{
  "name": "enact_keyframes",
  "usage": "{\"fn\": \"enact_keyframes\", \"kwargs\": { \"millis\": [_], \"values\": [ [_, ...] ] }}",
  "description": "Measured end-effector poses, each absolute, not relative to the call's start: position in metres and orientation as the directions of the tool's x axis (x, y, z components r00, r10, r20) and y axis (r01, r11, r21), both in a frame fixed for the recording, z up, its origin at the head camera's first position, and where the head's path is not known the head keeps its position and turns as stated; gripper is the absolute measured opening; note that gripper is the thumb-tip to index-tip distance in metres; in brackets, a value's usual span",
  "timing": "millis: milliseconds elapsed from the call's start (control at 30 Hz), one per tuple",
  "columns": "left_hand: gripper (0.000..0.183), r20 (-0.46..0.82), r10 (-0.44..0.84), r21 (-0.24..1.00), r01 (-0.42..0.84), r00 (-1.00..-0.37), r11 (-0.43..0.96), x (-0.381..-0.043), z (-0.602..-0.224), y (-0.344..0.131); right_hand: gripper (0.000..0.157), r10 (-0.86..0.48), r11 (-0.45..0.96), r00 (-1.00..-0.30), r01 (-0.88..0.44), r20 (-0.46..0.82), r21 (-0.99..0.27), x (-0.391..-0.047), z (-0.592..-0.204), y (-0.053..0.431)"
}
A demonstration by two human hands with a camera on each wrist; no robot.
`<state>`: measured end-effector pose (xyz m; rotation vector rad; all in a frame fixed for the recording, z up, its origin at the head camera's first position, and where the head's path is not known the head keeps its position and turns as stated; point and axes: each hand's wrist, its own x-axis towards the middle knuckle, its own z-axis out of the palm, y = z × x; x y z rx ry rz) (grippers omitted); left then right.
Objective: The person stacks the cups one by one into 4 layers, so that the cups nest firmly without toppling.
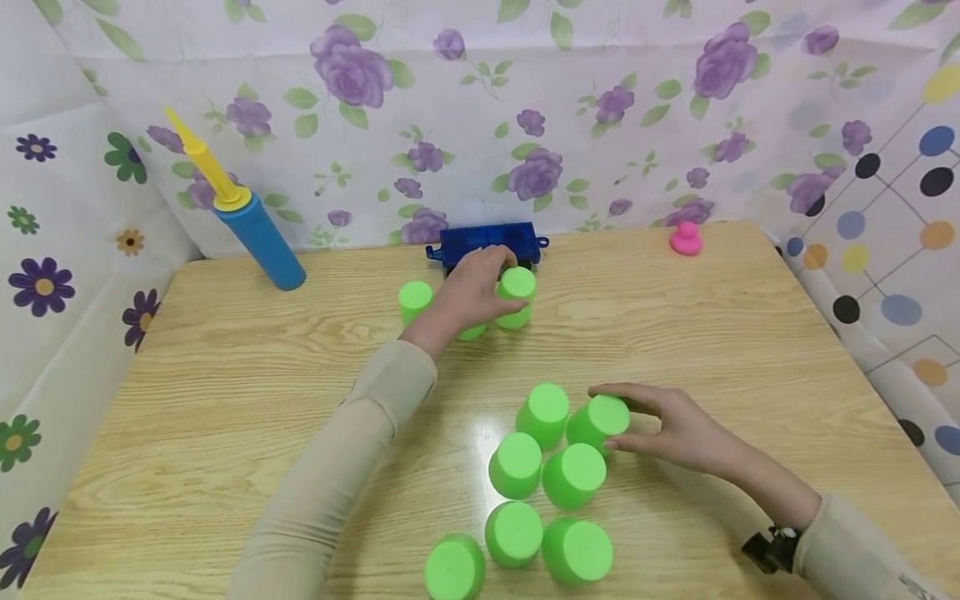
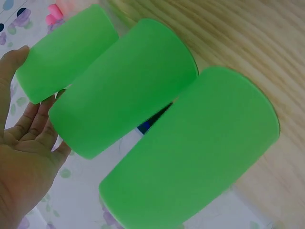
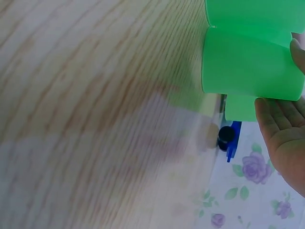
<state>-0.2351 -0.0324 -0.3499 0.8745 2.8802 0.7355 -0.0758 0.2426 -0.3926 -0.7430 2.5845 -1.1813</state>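
Note:
My left hand (image 1: 472, 287) reaches to the back of the table and grips an upside-down green cup (image 1: 517, 283), thumb on one side and fingers on the other. Two more green cups stand in a row with it; the leftmost cup (image 1: 415, 302) shows clearly, while my hand partly hides the middle one. In the left wrist view, the gripped cup (image 2: 66, 52) is farthest away. Nearer the front, my right hand (image 1: 675, 429) holds another upturned green cup (image 1: 600, 421) between thumb and fingers, at the right edge of a cluster of several like it.
Behind the back row sits a blue toy wagon (image 1: 487, 237). A blue and yellow hand pump (image 1: 262, 242) stands at the back left, and a pink toy duck (image 1: 686, 239) at the back right. Flowered cloth (image 1: 600, 167) hangs along the table's back edge.

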Motion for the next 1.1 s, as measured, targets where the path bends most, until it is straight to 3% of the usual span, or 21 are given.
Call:
{"fn": "enact_keyframes", "kwargs": {
  "millis": [533, 933, 1100],
  "values": [
    [0.047, -0.029, 0.503, 0.539, 0.410, -0.864, 0.736, -0.236, -0.355, -0.041, 0.061, -0.518, 0.553, -0.855, -0.360, 0.029, -0.752, -0.075, -0.394, 0.243],
    [0.051, -0.017, 0.514, 0.503, 0.437, -0.857, 0.746, -0.234, -0.357, -0.044, 0.058, -0.479, 0.571, -0.878, -0.321, 0.012, -0.756, -0.070, -0.401, 0.243],
    [0.068, 0.010, 0.511, 0.453, 0.459, -0.859, 0.764, -0.234, -0.360, -0.046, 0.055, -0.471, 0.576, -0.882, -0.329, 0.024, -0.748, -0.070, -0.402, 0.245]
  ]
}}
